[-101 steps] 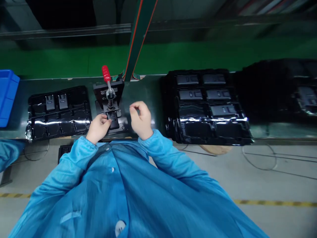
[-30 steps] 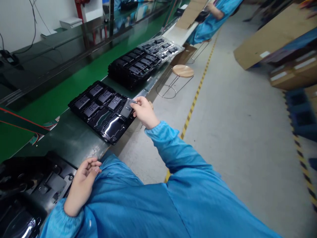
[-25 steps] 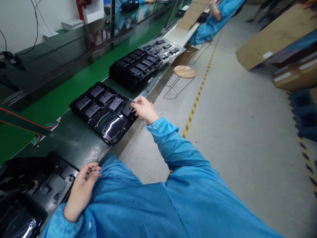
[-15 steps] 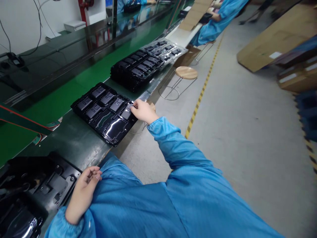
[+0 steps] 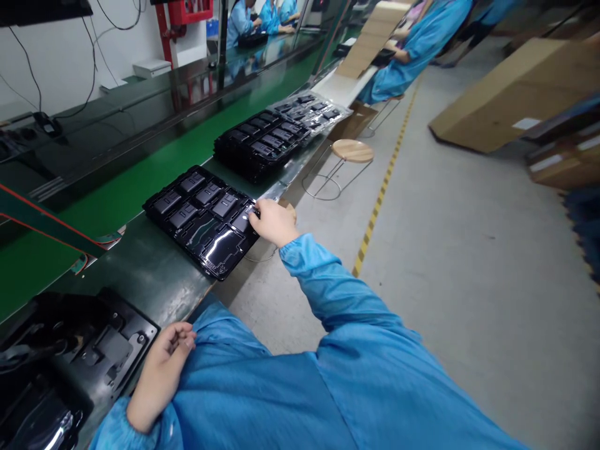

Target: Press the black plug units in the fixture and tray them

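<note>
A glossy black plastic tray lies on the dark green belt, holding several black rectangular devices in its pockets, such as one in the middle row. My right hand sits at the tray's near corner, its fingertips curled over a black device lying in a pocket. The hand hides part of that device. My left hand rests at the edge of the bench against my blue sleeve, holding nothing. Beside it lies a black metal fixture.
Farther along the belt stand a stack of black trays and trays in clear plastic. A wooden stool stands on the floor by a yellow line. A co-worker in a blue coat sits beyond, near a cardboard sheet.
The black device has gone from tilted in my right fingers to lying flat in the tray pocket. My head has turned from the fixture toward the tray and floor, shifting the whole view.
</note>
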The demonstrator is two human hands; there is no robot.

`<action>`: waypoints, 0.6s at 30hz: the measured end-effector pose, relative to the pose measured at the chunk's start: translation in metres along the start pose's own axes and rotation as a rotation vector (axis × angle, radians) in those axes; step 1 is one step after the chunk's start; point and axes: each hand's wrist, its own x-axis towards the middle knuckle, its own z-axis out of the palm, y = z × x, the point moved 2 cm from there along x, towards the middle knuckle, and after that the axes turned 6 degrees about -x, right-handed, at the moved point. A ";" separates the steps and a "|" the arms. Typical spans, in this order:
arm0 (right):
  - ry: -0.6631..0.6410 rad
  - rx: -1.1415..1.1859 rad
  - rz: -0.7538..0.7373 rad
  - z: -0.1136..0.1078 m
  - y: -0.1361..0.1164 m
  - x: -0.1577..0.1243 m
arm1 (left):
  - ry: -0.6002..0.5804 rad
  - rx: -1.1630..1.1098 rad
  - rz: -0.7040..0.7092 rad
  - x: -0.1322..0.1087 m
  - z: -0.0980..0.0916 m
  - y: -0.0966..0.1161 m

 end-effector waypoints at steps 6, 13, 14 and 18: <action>0.174 0.284 -0.171 -0.018 -0.030 -0.026 | 0.004 -0.005 0.010 -0.007 -0.004 -0.002; 0.152 0.625 -0.560 -0.031 -0.090 -0.083 | 0.067 -0.061 0.067 -0.025 -0.006 -0.006; 0.120 0.679 -0.621 -0.029 -0.099 -0.097 | 0.102 -0.076 0.092 -0.033 -0.008 -0.006; -0.136 0.832 -0.833 -0.006 -0.125 -0.154 | 0.290 -0.118 0.198 -0.068 -0.030 -0.009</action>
